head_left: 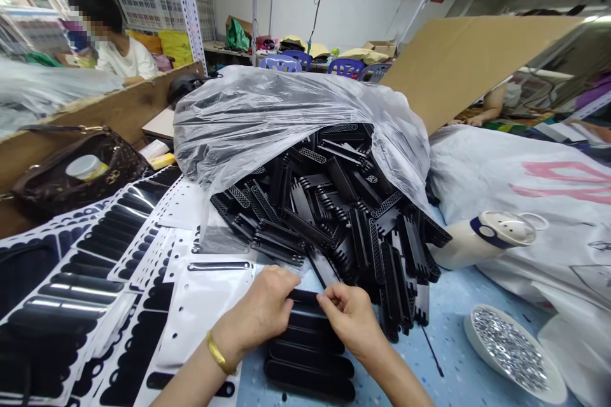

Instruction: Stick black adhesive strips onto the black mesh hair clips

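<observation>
Both hands (271, 304) (351, 318) pinch a black strip (305, 296) (apparently one piece), above stacked black pieces (309, 362).

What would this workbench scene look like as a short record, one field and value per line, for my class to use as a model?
Left hand: at one end of a slim black piece
Right hand: pinching its other end
Below the hands: row of black pieces
Beyond the hands: heap of black parts spilling from a clear plastic bag
Left side: white sheets with black strips
Right side: white bottle, tilted; white bowl of small metal parts
Surface: speckled blue tabletop
</observation>
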Demonstrator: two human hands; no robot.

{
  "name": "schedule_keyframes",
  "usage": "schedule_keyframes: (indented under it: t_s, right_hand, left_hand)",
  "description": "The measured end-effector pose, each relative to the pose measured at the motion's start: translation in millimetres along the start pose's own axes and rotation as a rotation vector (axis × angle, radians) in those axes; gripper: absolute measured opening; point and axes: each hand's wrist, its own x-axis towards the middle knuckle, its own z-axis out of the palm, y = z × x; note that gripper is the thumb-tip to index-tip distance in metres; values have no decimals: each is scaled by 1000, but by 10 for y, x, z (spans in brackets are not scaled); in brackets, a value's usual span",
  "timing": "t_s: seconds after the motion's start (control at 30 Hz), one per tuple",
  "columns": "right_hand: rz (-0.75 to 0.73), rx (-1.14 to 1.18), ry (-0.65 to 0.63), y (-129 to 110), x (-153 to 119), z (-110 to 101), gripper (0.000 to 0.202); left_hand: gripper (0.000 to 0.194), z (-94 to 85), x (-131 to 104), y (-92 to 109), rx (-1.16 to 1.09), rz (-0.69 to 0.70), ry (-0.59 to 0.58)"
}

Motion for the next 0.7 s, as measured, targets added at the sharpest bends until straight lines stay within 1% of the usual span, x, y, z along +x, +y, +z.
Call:
schedule_keyframes:
  t_s: [0.07, 0.13, 0.2, 0.3, 0.5, 0.7]
  right_hand:
    - [20, 20, -4, -15, 9, -2, 27]
    - [36, 42, -4, -34, 15, -3, 27]
    - [45, 66, -5, -55, 19, -3, 29]
    - [55, 97, -9, -88, 20, -3, 32]
    - [61, 119, -31, -125, 5, -16, 34]
    - [39, 43, -2, -67, 37, 14, 31]
  left_hand:
    - [31, -69, -64, -65, -15, 27, 47]
    - [26, -93, -122, -138, -15, 49, 98]
    - [21, -76, -167, -204, -27, 54, 128]
    - [21, -26, -206, -264, -92, 38, 142]
    - [20, -10, -226, -272, -187, 21, 166]
    - [21, -45, -219, -262, -201, 33, 161]
